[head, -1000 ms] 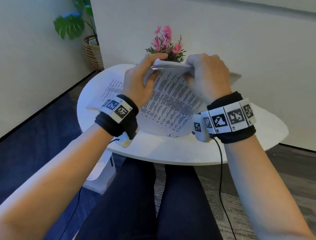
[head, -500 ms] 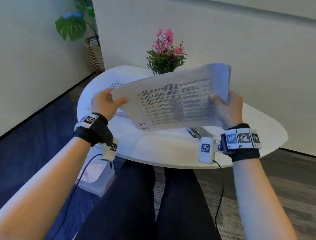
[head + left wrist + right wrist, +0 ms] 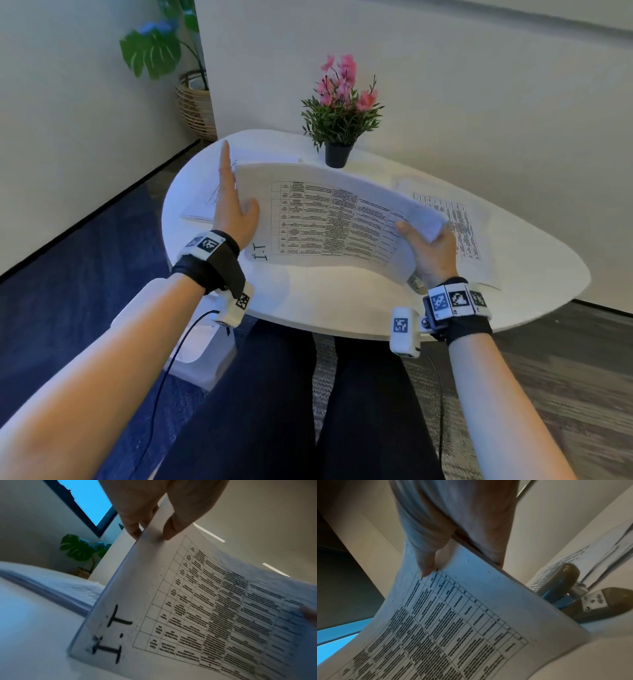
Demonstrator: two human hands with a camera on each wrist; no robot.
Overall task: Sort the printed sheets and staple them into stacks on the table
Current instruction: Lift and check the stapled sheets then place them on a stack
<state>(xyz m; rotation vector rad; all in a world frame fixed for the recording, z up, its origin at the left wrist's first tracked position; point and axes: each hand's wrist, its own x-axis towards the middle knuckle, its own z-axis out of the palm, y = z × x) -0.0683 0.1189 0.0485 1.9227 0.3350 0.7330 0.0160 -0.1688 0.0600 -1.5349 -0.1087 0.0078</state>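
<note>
**First onlooker:** Left hand [image 3: 235, 209] has flat, straight fingers along the left edge of a bundle of printed sheets [image 3: 329, 219]; the left wrist view shows its thumb [image 3: 178, 530] in front and fingertips behind, so I read it as a light pinch. Right hand [image 3: 430, 246] grips the opposite edge, thumb on the printed table, fingers curled underneath. The bundle hangs between both hands above the white desk [image 3: 342, 308], sagging in the middle, with "1.1" handwritten near the left hand.

**Second onlooker:** What might go wrong?

**First onlooker:** That left hold looks loose. If it slips, I'd expect the sheets to fan out and lose their order. The sag could also let inner pages slide before any staple goes in. The stapler [image 3: 563, 591] lies just beneath the right hand, so lowering the bundle there could catch on it.

**Second onlooker:** Anything you can't make out?

**First onlooker:** Plenty. The paper hides most of the stapler. How many sheets are in the bundle, and whether it is stapled already, I cannot tell. Print is too blurred to read. More sheets lie beyond the left hand [image 3: 205, 205] and to the outside of the right hand [image 3: 469, 240], both partly covered.
</note>
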